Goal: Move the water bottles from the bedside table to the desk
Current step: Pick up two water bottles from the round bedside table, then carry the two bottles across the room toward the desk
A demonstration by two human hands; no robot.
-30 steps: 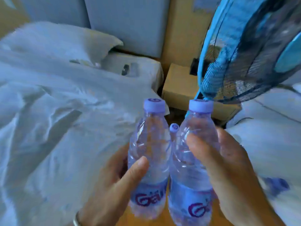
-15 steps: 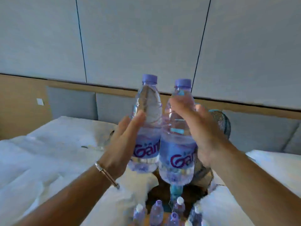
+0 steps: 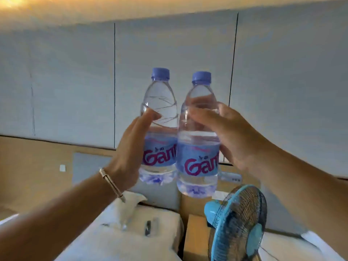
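Left hand (image 3: pixel 128 155) grips one bottle (image 3: pixel 160 129), right hand (image 3: pixel 231 140) grips another bottle (image 3: pixel 197 147), touching, upright, above fan (image 3: pixel 239 223), before panelled wall (image 3: pixel 75 81)

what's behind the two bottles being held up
Behind the left bottle and right bottle is a grey panelled wall above a wooden band. The bottles, left hand and right hand cover what lies directly behind them.
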